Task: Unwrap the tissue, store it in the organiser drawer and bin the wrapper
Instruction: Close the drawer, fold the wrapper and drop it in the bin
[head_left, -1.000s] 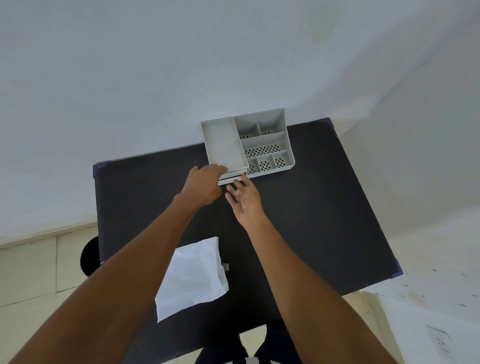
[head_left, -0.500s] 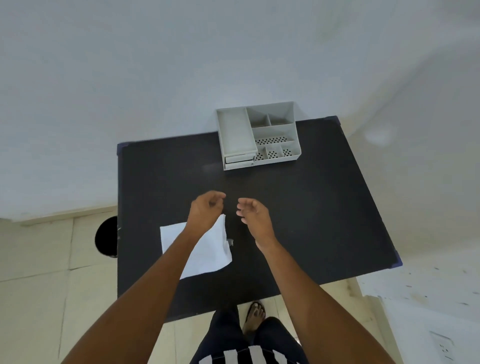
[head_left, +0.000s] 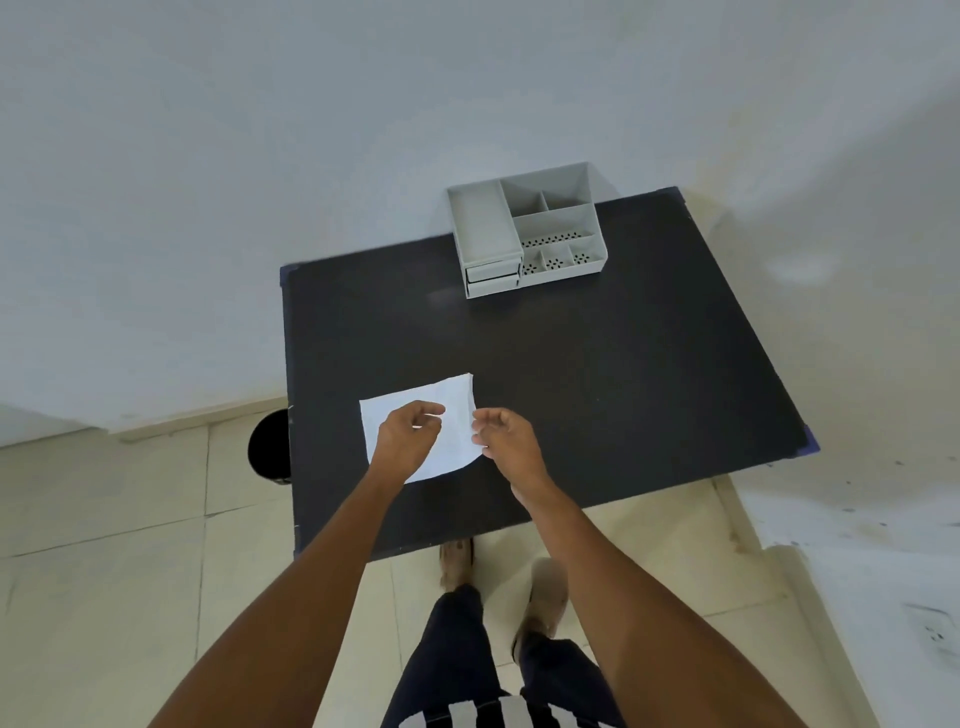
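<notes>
Black bin (head_left: 269, 446): on tiled floor, at counter's left edge. Wrapper (head_left: 452, 415): white, flat, near front of black counter (head_left: 597, 389). Left hand (head_left: 408, 436): over wrapper, grip narrow, contact unclear. Right hand (head_left: 506, 436): at wrapper's right edge, fingers loosely curled. Grey organiser (head_left: 524, 236): rear of counter, drawers closed, against white wall.

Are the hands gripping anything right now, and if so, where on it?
Cannot be told for sure. The left hand hovers curled over the white sheet; the right hand is at its right edge, fingers possibly touching it. No clear grip shows.
</notes>
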